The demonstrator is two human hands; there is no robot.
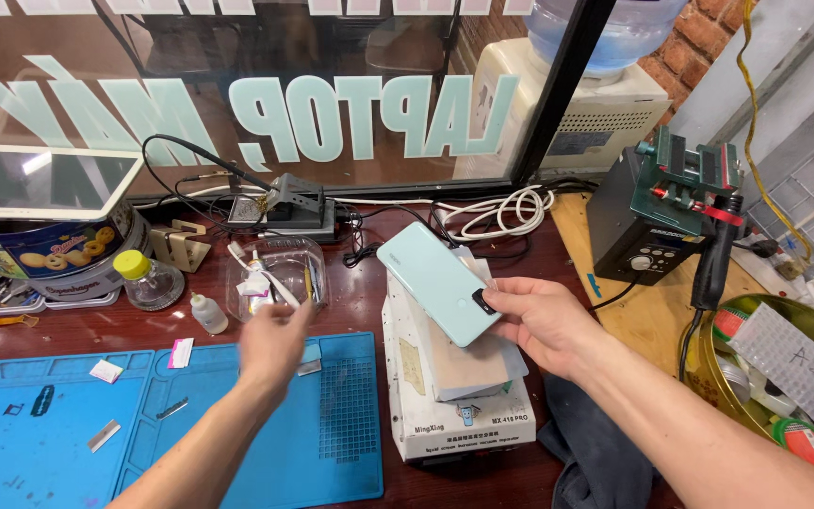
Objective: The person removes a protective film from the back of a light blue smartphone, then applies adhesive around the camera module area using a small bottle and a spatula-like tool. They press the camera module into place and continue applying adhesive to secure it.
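Head view, right hand (541, 320) grip holding mint phone (437, 281) back-up, long axis slanting up-left, left hand (273, 341) blurred, grip unclear

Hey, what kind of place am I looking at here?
Probably a phone repair bench: a pale green phone held over a white heating plate, a blue work mat and a soldering station.
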